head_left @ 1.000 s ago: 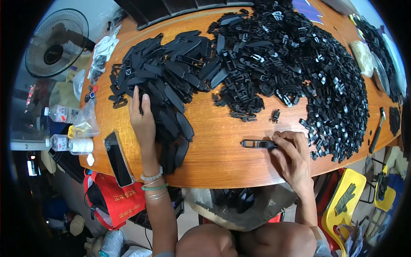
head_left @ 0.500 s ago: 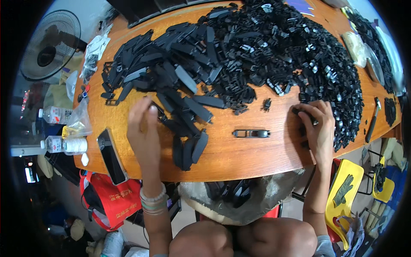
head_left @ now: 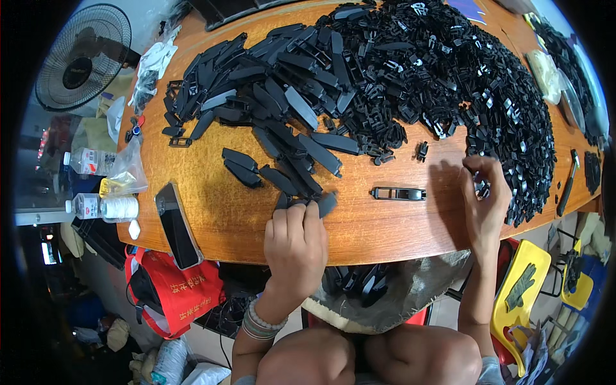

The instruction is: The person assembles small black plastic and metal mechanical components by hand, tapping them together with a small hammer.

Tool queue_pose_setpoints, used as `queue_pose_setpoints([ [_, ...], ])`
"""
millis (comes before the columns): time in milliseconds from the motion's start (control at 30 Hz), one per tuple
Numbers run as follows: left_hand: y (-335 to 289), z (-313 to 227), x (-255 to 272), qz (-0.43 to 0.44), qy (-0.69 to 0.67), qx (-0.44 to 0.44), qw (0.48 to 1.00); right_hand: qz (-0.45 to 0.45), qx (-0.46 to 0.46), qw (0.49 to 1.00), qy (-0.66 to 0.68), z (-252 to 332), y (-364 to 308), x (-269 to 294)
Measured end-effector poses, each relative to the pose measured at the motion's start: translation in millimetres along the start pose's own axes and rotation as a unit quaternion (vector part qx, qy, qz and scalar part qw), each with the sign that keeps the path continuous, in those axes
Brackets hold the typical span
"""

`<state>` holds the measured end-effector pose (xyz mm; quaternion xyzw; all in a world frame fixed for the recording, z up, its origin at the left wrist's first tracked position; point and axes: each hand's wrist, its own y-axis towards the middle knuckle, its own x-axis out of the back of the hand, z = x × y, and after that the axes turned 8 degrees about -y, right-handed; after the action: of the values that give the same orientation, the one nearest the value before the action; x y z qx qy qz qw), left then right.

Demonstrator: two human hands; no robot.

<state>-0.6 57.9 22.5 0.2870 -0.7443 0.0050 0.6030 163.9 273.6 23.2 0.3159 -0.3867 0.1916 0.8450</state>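
Observation:
My left hand (head_left: 296,242) is closed at the near table edge, its fingers curled over long black plastic pieces (head_left: 328,204) that stick out past the knuckles. To the right, my right hand (head_left: 489,197) has thumb and forefinger bent together beside the heap of small black plastic parts (head_left: 513,154); whatever is in the pinch is too small to make out. Between the hands one slim black plastic piece with an open frame at one end (head_left: 399,194) lies flat. A small black clip-like part (head_left: 421,151) sits behind it. Several long black pieces (head_left: 241,168) lie ahead of my left hand.
A larger pile of long black pieces (head_left: 256,83) spreads over the far left of the wooden table (head_left: 359,237). A phone (head_left: 177,226) and plastic bottles (head_left: 83,206) line the left edge. A hammer-like tool (head_left: 568,182) lies far right. A grey cloth (head_left: 410,292) hangs below the edge.
My left hand has moved right and toward the near edge, closing over the long pieces there. My right hand stays by the small parts with its fingers more curled. The view has shifted slightly.

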Motion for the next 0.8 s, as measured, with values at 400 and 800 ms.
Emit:
queue_pose_setpoints([
  [400, 5, -14, -17, 0.058, -0.15, -0.086, 0.983, 0.068, 0.115, 0.964, 0.228, 58, -36, -21],
  [800, 11, -19, -4, 0.142, -0.739, 0.126, 0.647, 0.022, 0.091, 0.957, 0.276, 61, -36, 2],
])
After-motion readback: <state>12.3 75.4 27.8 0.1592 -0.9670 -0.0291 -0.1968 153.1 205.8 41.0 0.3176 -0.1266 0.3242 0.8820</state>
